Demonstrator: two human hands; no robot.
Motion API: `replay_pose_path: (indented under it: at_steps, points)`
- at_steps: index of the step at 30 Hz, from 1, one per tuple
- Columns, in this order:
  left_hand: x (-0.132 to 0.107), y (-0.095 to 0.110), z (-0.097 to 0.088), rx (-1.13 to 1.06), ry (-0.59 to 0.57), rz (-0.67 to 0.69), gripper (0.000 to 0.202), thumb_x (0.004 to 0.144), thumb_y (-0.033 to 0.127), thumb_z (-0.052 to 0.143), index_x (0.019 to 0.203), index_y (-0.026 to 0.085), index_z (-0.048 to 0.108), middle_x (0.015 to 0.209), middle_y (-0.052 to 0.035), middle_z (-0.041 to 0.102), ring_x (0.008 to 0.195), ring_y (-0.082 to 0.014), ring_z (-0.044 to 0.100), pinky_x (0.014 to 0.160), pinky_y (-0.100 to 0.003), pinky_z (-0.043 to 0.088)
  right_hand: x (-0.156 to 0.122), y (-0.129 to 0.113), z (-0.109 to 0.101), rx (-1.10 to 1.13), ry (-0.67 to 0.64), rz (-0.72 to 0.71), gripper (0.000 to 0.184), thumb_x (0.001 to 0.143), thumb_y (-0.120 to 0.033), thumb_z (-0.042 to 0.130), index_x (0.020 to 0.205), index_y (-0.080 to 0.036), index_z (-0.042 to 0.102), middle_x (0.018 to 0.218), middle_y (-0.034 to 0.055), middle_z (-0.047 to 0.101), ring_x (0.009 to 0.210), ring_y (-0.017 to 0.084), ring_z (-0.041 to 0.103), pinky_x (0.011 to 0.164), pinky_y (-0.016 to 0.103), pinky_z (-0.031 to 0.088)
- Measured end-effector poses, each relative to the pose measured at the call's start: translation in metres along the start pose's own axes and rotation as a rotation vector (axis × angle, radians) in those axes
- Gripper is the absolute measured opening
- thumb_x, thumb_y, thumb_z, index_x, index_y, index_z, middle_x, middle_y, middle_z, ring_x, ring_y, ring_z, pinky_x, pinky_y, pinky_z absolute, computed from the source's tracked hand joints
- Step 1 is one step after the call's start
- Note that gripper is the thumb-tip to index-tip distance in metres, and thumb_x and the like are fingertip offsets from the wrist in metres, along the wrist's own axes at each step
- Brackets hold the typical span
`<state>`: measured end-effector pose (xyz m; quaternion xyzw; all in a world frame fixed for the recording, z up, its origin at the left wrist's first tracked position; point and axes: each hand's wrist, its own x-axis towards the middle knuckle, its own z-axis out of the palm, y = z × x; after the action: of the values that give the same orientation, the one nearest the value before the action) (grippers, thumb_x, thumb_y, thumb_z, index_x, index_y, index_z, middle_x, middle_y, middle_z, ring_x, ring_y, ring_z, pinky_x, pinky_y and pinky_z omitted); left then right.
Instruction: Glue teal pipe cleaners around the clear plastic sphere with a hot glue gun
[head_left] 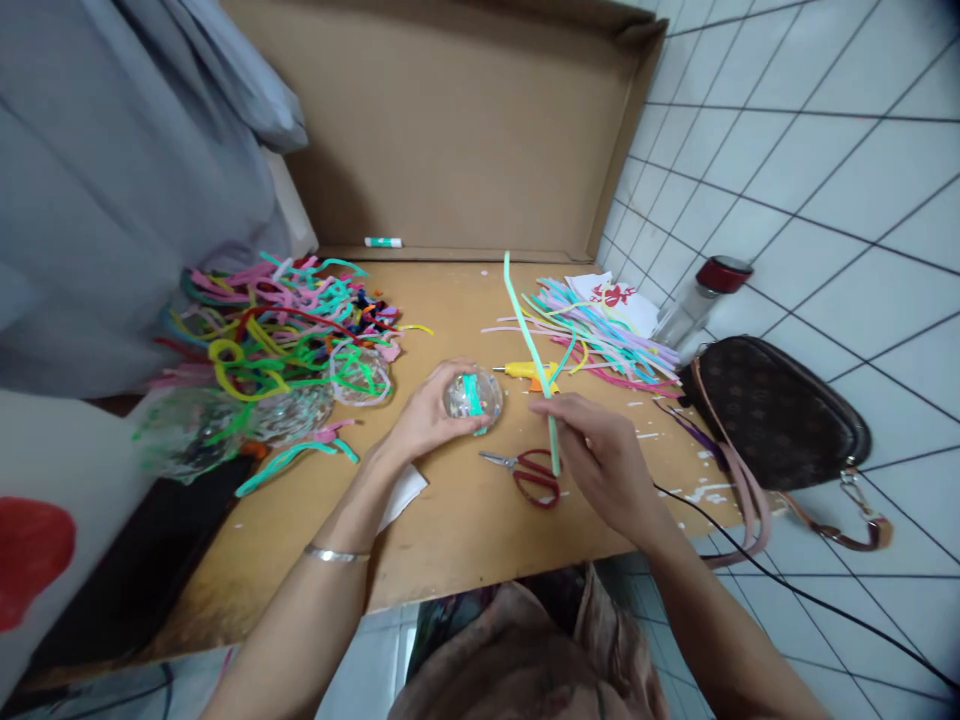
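My left hand (433, 408) is wrapped round a clear, round container (489, 398) with a turquoise strip on it. Whether it is a cup or a ball I cannot tell. Between the thumb and fingers of my right hand (600, 450) a pale green pipe cleaner (529, 335) is pinched, pointing up and away. Red-handled scissors (534, 476) lie on the table just below and between the hands. Behind the right hand rests a yellow glue gun (529, 370), partly covered by the pipe cleaner.
A tangled heap of coloured pipe cleaners (277, 320) lies at left, a straighter bundle (600, 335) at right. A brown bag (776, 410) and a bottle (701, 300) stand by the tiled wall. A cardboard panel (465, 130) backs the table; a glue stick (383, 242) lies before it.
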<state>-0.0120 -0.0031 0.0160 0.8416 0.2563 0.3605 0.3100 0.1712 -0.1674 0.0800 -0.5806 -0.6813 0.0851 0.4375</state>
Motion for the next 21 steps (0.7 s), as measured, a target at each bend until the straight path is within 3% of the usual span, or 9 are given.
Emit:
replay_pose_path:
  at_steps: [5,9,12,16,18,21]
  points:
    - [0.001,0.004,-0.002,-0.016,-0.02,-0.026,0.056,0.069,0.041,0.075,0.116,0.02,0.053,0.128,-0.0104,0.059,0.123,-0.0285,0.056,0.107,-0.045,0.043,0.074,0.026,0.011,-0.309,0.185,0.323,0.035,0.087,-0.018,0.041,0.103,-0.019,0.073,0.1,0.0064,0.075,0.091,0.021,0.068,0.085,0.032,0.05]
    - [0.001,0.008,-0.003,-0.003,-0.028,-0.04,0.054,0.069,0.041,0.075,0.115,0.02,0.054,0.126,-0.0099,0.061,0.121,-0.0286,0.058,0.106,-0.046,0.044,0.118,0.072,0.014,-0.693,0.05,0.694,0.036,0.089,-0.02,0.041,0.111,-0.02,0.069,0.114,0.0116,0.069,0.107,0.026,0.063,0.089,0.036,0.048]
    - [0.001,0.006,-0.002,-0.015,-0.02,-0.027,0.054,0.069,0.041,0.075,0.115,0.021,0.054,0.125,-0.0095,0.061,0.121,-0.0283,0.057,0.106,-0.046,0.044,0.13,0.107,0.001,-0.78,0.064,0.788,0.04,0.087,-0.015,0.042,0.12,-0.015,0.064,0.131,0.0177,0.057,0.12,0.03,0.055,0.098,0.044,0.042]
    - [0.001,0.002,0.0,-0.032,-0.016,-0.002,0.054,0.07,0.039,0.076,0.116,0.021,0.053,0.127,-0.011,0.059,0.123,-0.028,0.056,0.107,-0.046,0.043,0.128,0.148,-0.035,-0.855,0.08,0.865,0.045,0.092,-0.016,0.034,0.132,-0.009,0.052,0.139,0.0224,0.048,0.13,0.03,0.044,0.105,0.045,0.034]
    - [0.001,0.002,0.0,-0.032,-0.022,0.005,0.054,0.07,0.038,0.076,0.116,0.02,0.053,0.127,-0.0117,0.059,0.123,-0.0287,0.056,0.107,-0.047,0.043,0.126,0.167,-0.052,-0.855,0.024,0.893,0.044,0.094,-0.025,0.037,0.134,-0.008,0.05,0.14,0.0231,0.049,0.131,0.031,0.044,0.106,0.045,0.033]
    - [0.0,0.003,0.0,-0.03,-0.017,0.001,0.054,0.07,0.039,0.076,0.116,0.019,0.053,0.129,-0.0124,0.058,0.124,-0.0293,0.055,0.107,-0.047,0.043,0.125,0.192,-0.069,-0.821,-0.102,0.963,0.048,0.089,-0.039,0.055,0.123,-0.006,0.059,0.126,0.0233,0.06,0.12,0.032,0.054,0.099,0.044,0.04]
